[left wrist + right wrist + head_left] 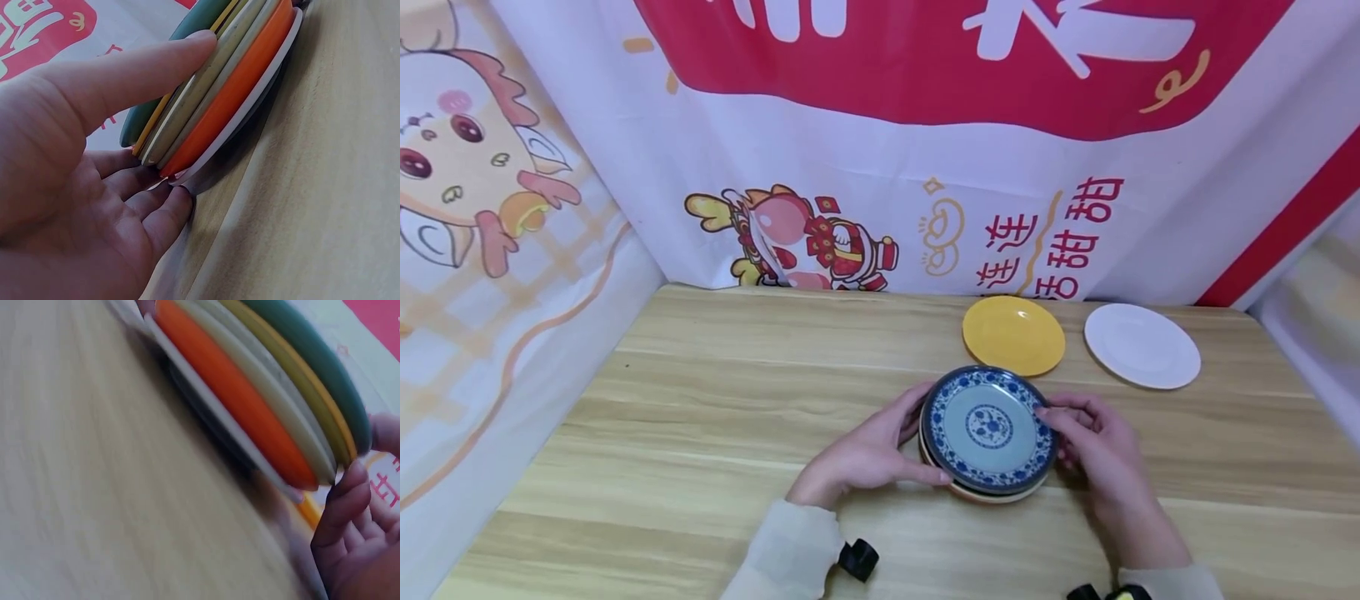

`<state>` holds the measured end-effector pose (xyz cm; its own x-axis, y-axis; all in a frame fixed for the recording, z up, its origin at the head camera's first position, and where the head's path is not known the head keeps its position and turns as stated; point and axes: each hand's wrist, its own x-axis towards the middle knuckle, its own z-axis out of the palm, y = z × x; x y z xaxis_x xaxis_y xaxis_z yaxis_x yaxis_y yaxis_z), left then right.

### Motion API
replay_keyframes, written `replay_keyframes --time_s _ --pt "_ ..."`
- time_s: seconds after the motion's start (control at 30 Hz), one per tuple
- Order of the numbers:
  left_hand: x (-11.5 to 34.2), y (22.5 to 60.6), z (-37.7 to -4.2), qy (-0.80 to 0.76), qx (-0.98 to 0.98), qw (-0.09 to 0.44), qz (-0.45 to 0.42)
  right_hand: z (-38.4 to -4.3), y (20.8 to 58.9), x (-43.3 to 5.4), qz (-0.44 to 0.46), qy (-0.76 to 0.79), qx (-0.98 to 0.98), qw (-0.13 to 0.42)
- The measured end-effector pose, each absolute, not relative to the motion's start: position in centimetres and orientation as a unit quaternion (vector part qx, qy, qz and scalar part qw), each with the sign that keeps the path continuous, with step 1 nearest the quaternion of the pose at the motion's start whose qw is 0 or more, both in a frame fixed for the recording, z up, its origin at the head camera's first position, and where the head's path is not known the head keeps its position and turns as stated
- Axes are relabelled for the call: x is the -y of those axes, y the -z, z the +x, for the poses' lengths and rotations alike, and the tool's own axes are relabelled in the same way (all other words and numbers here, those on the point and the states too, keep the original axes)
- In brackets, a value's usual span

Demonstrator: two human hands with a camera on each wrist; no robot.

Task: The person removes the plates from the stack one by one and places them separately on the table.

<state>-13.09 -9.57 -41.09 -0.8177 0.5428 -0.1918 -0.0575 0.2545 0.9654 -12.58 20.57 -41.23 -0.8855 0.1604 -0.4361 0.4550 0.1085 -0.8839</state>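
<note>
A stack of plates point(988, 425) is between my two hands. Its top plate, blue-and-white patterned with a dark rim, has a teal side. Below it, yellow, beige, orange point(231, 87) and white point(212, 403) edges show, with a dark area under the white one. My left hand point(880, 450) holds the stack's left side, thumb against the upper edges and fingers around the lower ones. With the thumb over the top plate's right rim, my right hand point(1097, 442) grips that side; its fingers point(350, 484) are by the upper edges, partly hidden in the head view.
Behind the stack, a yellow plate point(1013, 335) lies on the wooden table point(700, 433). Right of it is a white oval-looking plate point(1142, 346). A printed cloth point(850, 167) hangs along the table's back edge, and another point(490, 250) at the left side.
</note>
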Motion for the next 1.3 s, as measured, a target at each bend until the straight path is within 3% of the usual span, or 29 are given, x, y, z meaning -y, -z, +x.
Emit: replay_keyframes --time_s 0.7,1.3 --pt "9.6 41.1 -13.2 -0.596 -0.745 0.255 0.159 -12.0 40.4 -18.8 0.234 0.567 -0.789 0.049" --pt "9.6 41.0 -13.0 -0.583 -0.755 0.260 0.149 -12.2 40.9 -19.4 0.234 0.591 -0.768 0.080"
